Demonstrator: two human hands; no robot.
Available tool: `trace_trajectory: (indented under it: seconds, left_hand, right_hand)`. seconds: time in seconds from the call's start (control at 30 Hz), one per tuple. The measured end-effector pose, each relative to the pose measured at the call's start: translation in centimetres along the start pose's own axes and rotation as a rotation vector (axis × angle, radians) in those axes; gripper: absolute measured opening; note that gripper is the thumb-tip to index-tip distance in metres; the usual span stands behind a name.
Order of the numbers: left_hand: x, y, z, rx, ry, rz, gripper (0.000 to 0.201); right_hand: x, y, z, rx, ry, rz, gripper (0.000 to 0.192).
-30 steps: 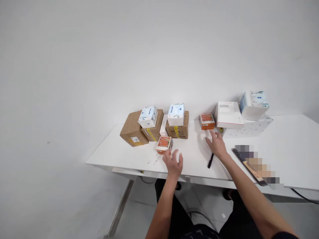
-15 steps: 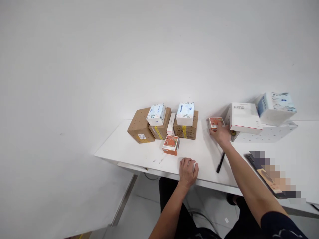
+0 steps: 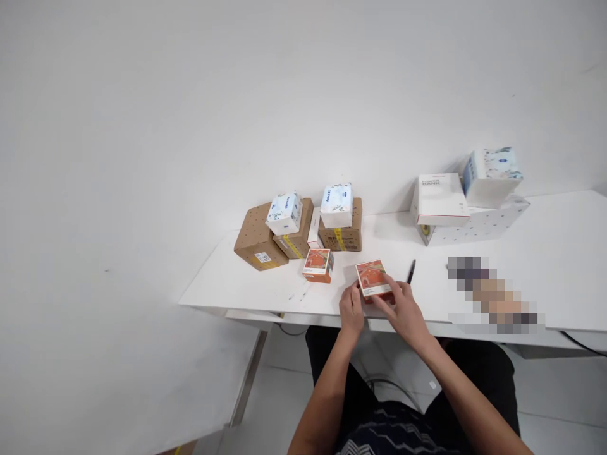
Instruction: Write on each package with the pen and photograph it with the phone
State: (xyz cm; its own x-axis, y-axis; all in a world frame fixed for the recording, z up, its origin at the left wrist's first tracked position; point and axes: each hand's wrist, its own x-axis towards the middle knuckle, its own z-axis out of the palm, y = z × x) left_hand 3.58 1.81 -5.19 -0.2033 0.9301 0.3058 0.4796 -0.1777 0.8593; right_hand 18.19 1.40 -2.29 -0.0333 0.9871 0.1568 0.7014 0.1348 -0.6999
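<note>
Near the front edge of the white table (image 3: pixel 265 294), my right hand (image 3: pixel 403 309) grips a small orange box (image 3: pixel 372 277) by its right side, thumb at the front and fingers along the edge. My left hand (image 3: pixel 351 308) is at the box's front left corner, its fingers curled against the side; its fingertips are partly hidden. A second orange box (image 3: pixel 317 265) of the same kind stands to the left, apart from both hands. A black pen (image 3: pixel 411 272) lies just right of the held box.
Along the wall stand several brown cartons (image 3: pixel 258 239), two topped by tissue packs (image 3: pixel 336 205), with a slim white box (image 3: pixel 314 229) between. At right, a white power bank box (image 3: pixel 441 197) and a larger tissue pack (image 3: pixel 493 177) rest on a dotted white box (image 3: pixel 488 222).
My right hand has brought the orange box from beside the dotted white box to the table's front. My left hand has come to its side. The view has shifted somewhat.
</note>
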Motion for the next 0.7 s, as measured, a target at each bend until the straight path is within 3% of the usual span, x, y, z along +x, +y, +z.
trace_trajectory:
  seconds: [0.13, 0.4, 0.7]
  left_hand:
    - [0.0, 0.6, 0.1, -0.095, -0.036, -0.072, 0.046]
    - [-0.3, 0.1, 0.3, -0.191, -0.034, 0.008, 0.043]
    - [-1.4, -2.0, 0.6, -0.255, 0.02, 0.026, 0.038]
  right_hand:
    - [1.2, 0.9, -0.2, 0.154, -0.02, 0.117, 0.059]
    - [0.9, 0.9, 0.2, 0.349, -0.022, 0.078, 0.052]
    - [-0.8, 1.6, 0.4, 0.235, -0.037, 0.092, 0.041]
